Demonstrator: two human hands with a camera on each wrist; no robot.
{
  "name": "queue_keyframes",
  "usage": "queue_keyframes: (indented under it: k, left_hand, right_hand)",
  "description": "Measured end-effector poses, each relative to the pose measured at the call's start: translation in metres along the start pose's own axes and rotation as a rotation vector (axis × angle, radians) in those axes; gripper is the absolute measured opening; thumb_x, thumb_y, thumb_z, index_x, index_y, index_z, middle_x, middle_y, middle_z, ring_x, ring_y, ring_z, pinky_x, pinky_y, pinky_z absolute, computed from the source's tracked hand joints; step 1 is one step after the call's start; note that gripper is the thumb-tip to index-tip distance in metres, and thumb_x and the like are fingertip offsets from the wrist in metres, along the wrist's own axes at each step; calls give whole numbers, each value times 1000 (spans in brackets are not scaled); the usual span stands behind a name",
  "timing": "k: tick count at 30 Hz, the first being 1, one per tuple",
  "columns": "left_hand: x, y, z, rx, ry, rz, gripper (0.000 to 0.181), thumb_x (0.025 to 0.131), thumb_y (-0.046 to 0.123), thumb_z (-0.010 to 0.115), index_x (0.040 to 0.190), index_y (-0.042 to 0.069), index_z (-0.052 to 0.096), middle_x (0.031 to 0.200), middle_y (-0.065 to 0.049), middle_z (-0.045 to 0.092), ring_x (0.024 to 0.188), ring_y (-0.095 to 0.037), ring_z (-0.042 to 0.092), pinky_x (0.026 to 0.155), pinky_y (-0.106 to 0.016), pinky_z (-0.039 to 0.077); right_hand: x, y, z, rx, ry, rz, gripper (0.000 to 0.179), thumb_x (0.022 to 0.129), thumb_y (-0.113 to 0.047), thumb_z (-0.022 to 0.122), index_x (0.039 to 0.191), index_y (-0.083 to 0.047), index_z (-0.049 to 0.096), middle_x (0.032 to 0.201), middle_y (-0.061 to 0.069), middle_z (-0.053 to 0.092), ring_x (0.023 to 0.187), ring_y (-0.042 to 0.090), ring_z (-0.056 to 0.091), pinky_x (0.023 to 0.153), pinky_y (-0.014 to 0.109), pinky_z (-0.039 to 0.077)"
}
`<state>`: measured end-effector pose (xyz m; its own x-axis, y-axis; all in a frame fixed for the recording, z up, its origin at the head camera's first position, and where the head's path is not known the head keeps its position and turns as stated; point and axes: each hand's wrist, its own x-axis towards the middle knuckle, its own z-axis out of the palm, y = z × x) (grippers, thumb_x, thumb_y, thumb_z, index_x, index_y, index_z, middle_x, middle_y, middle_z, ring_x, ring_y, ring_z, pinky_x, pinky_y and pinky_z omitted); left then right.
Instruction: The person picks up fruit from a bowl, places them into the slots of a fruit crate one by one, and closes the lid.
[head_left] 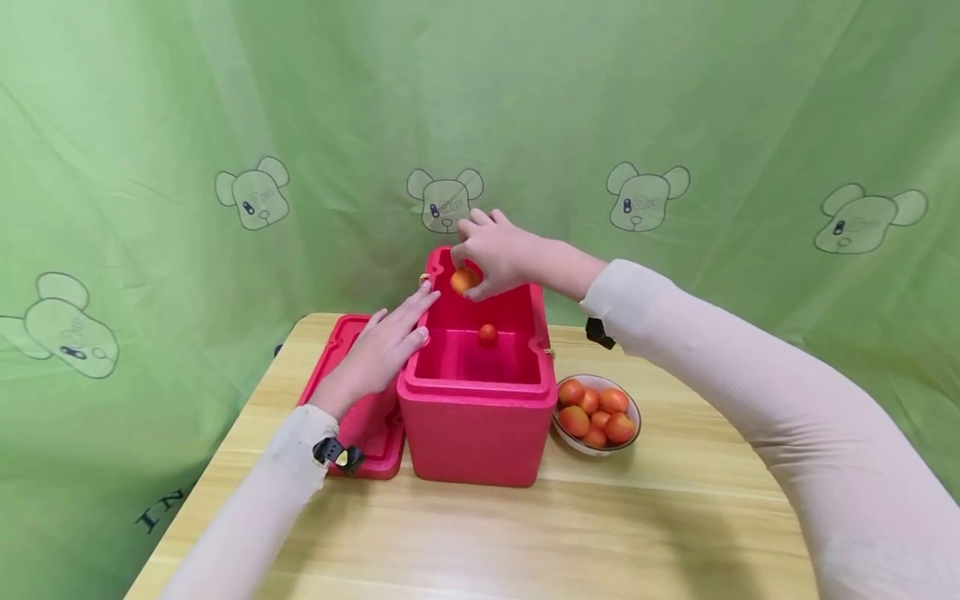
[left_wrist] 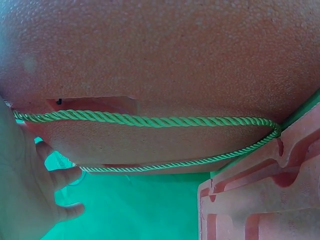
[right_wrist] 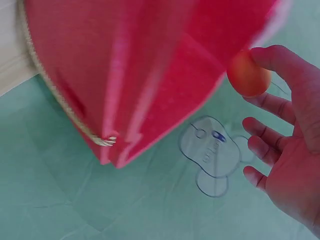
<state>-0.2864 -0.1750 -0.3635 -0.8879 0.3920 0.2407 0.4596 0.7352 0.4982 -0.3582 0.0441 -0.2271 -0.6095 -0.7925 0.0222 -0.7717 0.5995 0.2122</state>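
In the head view a red foam box (head_left: 472,437) stands uncovered on the table, with one small round orange-red fruit (head_left: 487,334) on its floor. My right hand (head_left: 498,254) is over the box's far end and pinches another round orange-red fruit (right_wrist: 248,75) between thumb and index finger; the other fingers of that hand are spread apart in the right wrist view. With fingers extended, my left hand (head_left: 386,350) rests against the box's left rim. The left wrist view shows that hand beside a twisted rope (left_wrist: 150,121) along the box's side.
To the right of the box is a bowl (head_left: 636,427) holding several round orange-red fruits. A red lid (head_left: 375,429) lies flat on the left, close against the box. Behind the wooden table (head_left: 465,542) hangs a green curtain (head_left: 540,100) printed with bear heads.
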Motion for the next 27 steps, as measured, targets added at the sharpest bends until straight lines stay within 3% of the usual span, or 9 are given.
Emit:
queue_keyframes:
  k: [7, 15, 20, 27]
  left_hand:
    - [-3, -2, 1, 13, 4, -4, 64, 105, 45, 41, 164, 35, 17, 173, 10, 10, 159, -21, 19, 125, -66, 11]
    - [-5, -4, 2, 12, 5, -9, 62, 107, 44, 38, 164, 35, 16, 173, 9, 11, 159, -20, 19, 125, -65, 12]
    - [-4, -3, 1, 14, 6, -8, 62, 107, 42, 38, 164, 34, 16, 173, 9, 10, 159, -21, 19, 125, -65, 12]
    - [-1, 2, 0, 8, 6, -1, 62, 107, 44, 38, 164, 34, 18, 173, 9, 12, 159, -19, 19, 125, -64, 11]
  right_hand:
    - [-2, -8, 26, -52, -46, -93, 39, 82, -39, 80, 111, -15, 75, 113, 12, 59, 113, 27, 47, 94, 46, 42]
    - [-2, -21, 36, -89, -64, -191, 40, 80, -41, 82, 110, -16, 76, 112, 10, 60, 113, 26, 48, 96, 47, 43]
    - [-2, -25, 32, -104, -69, -218, 40, 80, -41, 82, 112, -17, 76, 114, 10, 61, 115, 26, 48, 97, 46, 42]
    - [-3, -22, 11, -113, -48, -210, 38, 81, -38, 80, 113, -18, 77, 114, 11, 62, 115, 27, 48, 97, 47, 41]
